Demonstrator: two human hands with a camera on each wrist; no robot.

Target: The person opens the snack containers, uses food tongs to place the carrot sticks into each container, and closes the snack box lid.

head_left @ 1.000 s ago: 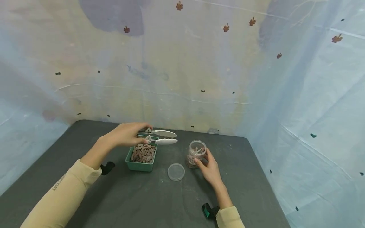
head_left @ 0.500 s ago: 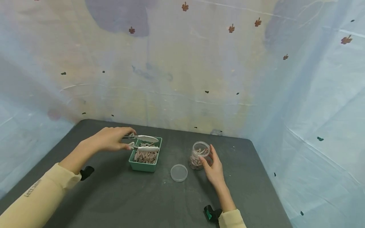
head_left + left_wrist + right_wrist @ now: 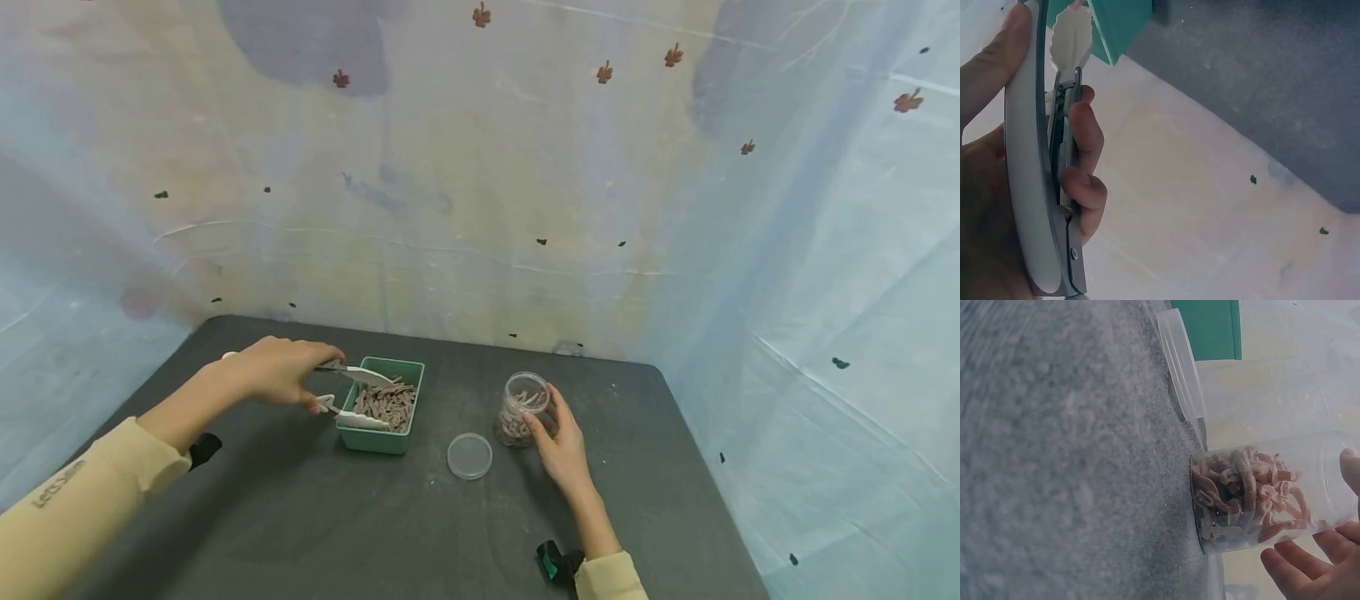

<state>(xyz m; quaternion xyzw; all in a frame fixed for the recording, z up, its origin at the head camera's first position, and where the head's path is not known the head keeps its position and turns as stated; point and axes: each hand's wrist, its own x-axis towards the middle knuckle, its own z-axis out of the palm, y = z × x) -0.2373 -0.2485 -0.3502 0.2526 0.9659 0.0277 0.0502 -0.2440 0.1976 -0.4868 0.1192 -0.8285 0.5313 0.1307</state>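
My left hand (image 3: 277, 371) holds a pair of tongs (image 3: 365, 421) with white scalloped tips. The tips are spread apart, the near one at the front left of a green rectangular tub (image 3: 372, 442), the far one over its back part. Brownish dried strips (image 3: 386, 406) fill much of that tub. In the left wrist view, thumb and curled fingers wrap the tongs' grey-white handle (image 3: 1024, 169). My right hand (image 3: 564, 450) grips a clear jar (image 3: 516, 414) near its top, thumb on one side and fingers on the other. Curled strips (image 3: 1250, 494) lie inside the lidless, upright jar.
A clear round lid (image 3: 469, 457) lies flat on the dark table (image 3: 375, 533) between the tub and the jar. Behind the table hangs a pale plastic sheet (image 3: 450, 275) with leaf prints, which also runs along the right side.
My left hand has moved left with the tongs, and their tips have come down at the tub and spread wider. The right hand stays on the jar.
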